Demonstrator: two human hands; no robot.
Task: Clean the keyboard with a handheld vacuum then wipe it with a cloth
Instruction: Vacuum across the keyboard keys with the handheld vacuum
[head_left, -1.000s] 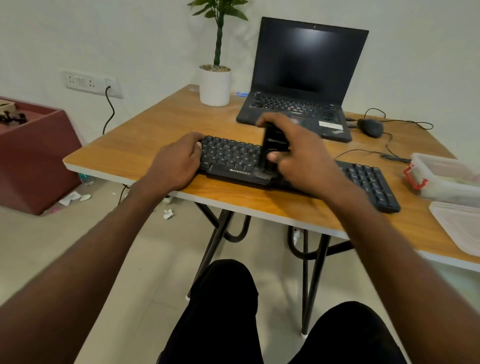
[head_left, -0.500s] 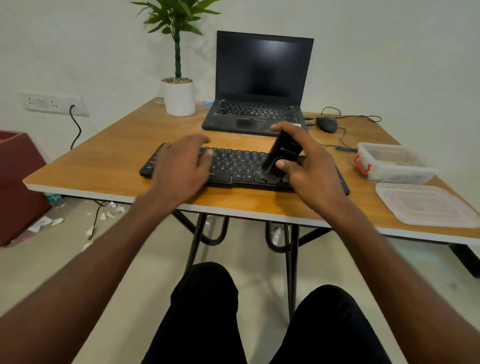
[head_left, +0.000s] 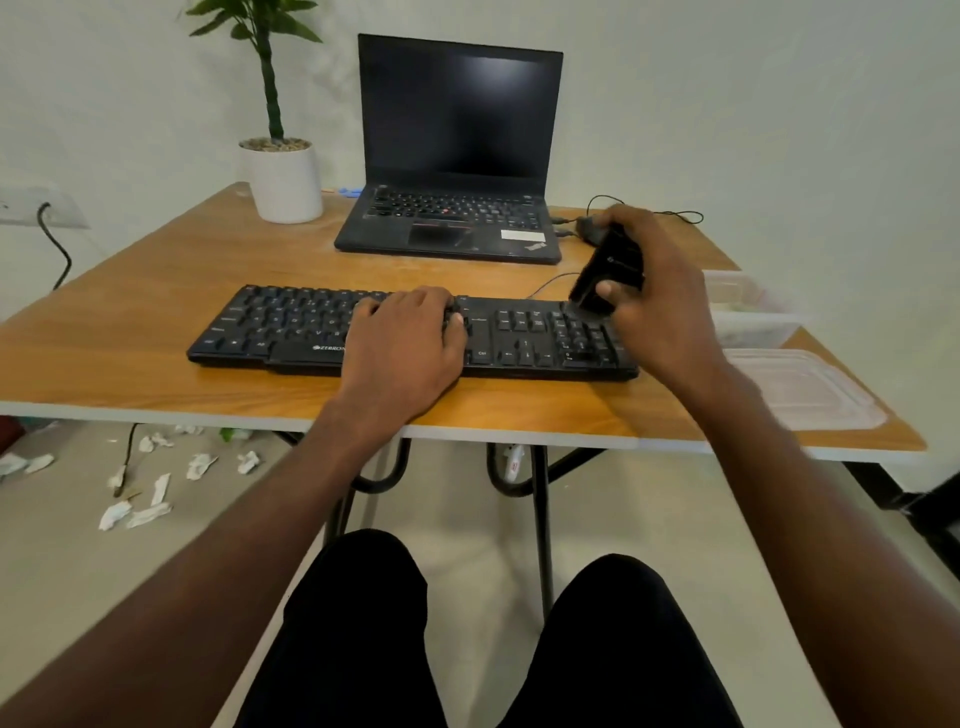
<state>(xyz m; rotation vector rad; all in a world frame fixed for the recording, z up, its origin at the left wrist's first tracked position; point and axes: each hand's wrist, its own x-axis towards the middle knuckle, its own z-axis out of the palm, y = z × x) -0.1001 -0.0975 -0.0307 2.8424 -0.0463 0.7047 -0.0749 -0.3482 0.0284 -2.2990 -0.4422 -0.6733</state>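
The table (head_left: 156, 312) carries the keyboard (head_left: 291, 322) along its near edge, at 6 o'clock from the laptop (head_left: 457, 156). The left hand (head_left: 405, 353) rests flat on the middle keys, fingers relaxed, as a brace. The right hand (head_left: 660, 312) grips the vacuum (head_left: 605, 275), tilted, nozzle over the number pad at the keyboard's 3 o'clock end. Keep the nozzle low; sweep row by row; maintain brace pressure.
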